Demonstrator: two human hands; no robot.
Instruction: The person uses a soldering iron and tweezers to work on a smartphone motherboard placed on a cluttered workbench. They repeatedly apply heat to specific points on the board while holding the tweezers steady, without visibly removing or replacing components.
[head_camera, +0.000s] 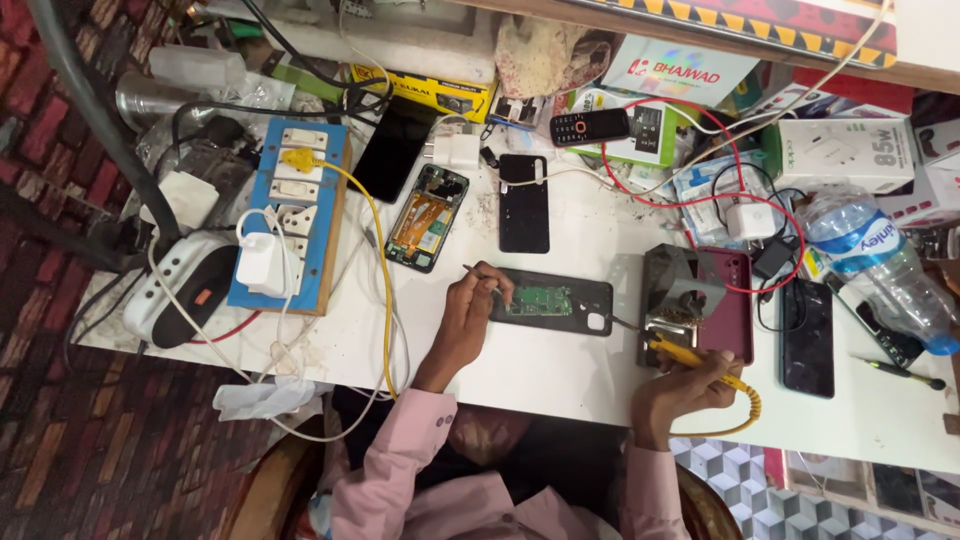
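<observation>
Holding thin metal tweezers (480, 271) in left hand (468, 318) over opened black phone with green board (550, 302). Right hand (683, 392) grips yellow soldering iron (700, 362). Judgement: keep tip steady, touch board softly.

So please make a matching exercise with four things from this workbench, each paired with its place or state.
Things:
1. left hand
2. right hand
3. water bottle
4. white charger

Places or states:
A. lying on its side at the right of the table
B. plugged into the blue socket board
C. holding a thin tool over the opened phone
D. in a grip around the yellow soldering iron

Pairs: 1-C, 2-D, 3-A, 4-B
</observation>
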